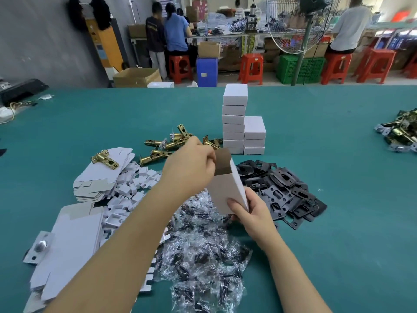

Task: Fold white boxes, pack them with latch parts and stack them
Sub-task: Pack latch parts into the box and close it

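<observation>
I hold a white box tilted above the green table, its brown-lined top flap standing open. My right hand grips the box's lower end. My left hand is at the open mouth with its fingers curled on the flap edge. Behind the box lie brass latch parts, and two stacks of closed white boxes stand beyond them. Black strike plates are heaped to the right. Clear bags of screws lie below my hands.
Flat unfolded box blanks and white inserts lie at the left, with one brass latch on top. More latches sit at the far right. Beyond the table are people at benches, red stools, cardboard boxes and a standing fan.
</observation>
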Demonstrator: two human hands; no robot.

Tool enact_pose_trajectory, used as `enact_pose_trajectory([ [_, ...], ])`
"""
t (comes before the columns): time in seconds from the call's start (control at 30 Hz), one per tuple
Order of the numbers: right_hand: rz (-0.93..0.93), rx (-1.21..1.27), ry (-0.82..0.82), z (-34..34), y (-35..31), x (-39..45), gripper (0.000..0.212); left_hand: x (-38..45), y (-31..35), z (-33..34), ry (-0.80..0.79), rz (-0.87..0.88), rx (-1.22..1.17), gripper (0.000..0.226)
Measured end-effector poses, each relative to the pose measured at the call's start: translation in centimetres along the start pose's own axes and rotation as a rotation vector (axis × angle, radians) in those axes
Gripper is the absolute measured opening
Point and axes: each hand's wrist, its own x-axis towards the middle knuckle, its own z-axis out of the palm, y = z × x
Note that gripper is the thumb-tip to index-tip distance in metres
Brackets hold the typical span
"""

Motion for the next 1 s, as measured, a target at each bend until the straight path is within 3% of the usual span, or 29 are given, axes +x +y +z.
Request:
enact_pose_trajectory([
  [0.1, -0.002, -0.06, 0.001, 0.0, 0.4, 0.1, 0.02, 0.5, -3.1, 0.0, 0.077, -0.121, -0.099, 0.021],
  [0.17, 0.02, -0.071, 0.02, 0.0, 0.4, 0.1, 0.025, 1.1, -6.3, 0.2, 0.071, -0.239, -0.037, 0.025],
  [0.37, 0.039, -0.048, 0.035, 0.0, 0.4, 0.2, 0.022, 0.2, -13.7, 4.1, -0.177, -0.48, 0.07, 0.053],
  [0.43, 0.035, -0.025, 0.021, 0.1, 0.4, 0.1, 0.023, -0.1, -15.1, 5.4, -0.189, -0.497, 0.154, 0.06],
  [0.67, 0.057, 0.046, 0.028, 0.0, 0.7, 0.4, 0.025, 0.4, -17.1, 7.0, -0.123, -0.558, 0.254, 0.036],
  [1.0, 0.052, 0.228, -0.027, 0.0, 0.2, 0.1, 0.034, 1.7, -17.3, 6.8, -0.188, -0.548, 0.32, 0.03],
])
